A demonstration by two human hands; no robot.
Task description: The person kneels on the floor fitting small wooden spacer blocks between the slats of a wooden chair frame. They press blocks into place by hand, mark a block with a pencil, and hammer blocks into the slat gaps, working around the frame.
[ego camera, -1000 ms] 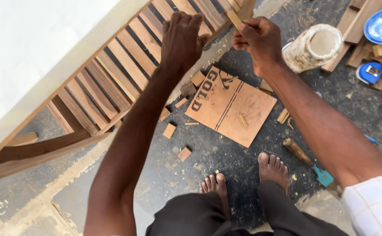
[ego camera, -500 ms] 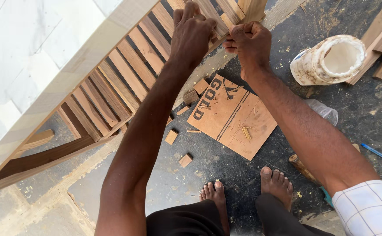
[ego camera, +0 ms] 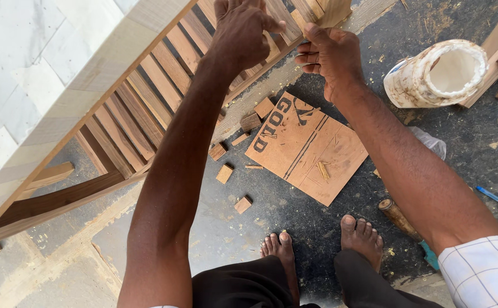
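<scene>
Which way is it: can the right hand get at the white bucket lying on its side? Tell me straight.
Probably yes. The right hand is up at the slatted wooden frame, and the white bucket lies just to its right with only bare floor between them.

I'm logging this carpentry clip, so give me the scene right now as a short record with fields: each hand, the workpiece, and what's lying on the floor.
left hand: gripping the brown wooden slatted frame, fingers curled over a slat
right hand: closed on the frame's lower rail, beside a light wooden block
frame pose: tilted, leaning diagonally across the view
floor: dark, gritty, strewn with small wooden offcuts
under the arms: flat brown cardboard sheet
right side: glue-crusted white plastic tub, lying on its side, mouth open
near feet: wooden-handled tool
</scene>
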